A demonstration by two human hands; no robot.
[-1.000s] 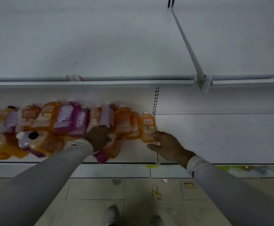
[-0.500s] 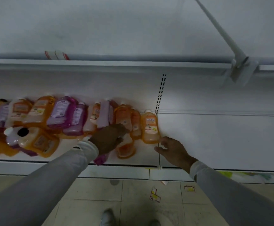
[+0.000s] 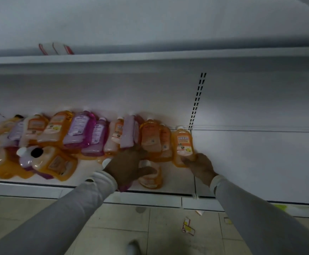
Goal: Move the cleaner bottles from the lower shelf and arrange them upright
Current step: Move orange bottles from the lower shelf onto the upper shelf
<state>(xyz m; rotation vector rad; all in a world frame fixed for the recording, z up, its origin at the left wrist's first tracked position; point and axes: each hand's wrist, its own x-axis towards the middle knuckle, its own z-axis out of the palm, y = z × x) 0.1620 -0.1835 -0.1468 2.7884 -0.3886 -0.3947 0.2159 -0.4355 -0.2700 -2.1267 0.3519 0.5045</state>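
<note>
Right hand (image 3: 199, 166) of mine grips the foot of the rightmost orange cleaner bottle (image 3: 184, 144), which stands at the right end of the row on the lower shelf (image 3: 175, 186); left hand (image 3: 127, 165) curls its thumb over a toppled orange bottle (image 3: 151, 176) near the shelf's front edge; purple and orange bottles (image 3: 76, 133) crowd the left, leaning and fallen.

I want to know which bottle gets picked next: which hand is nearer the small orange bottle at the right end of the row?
Right. The right hand touches the base of the small orange bottle; the left hand lies further left, over a fallen orange bottle.
</note>
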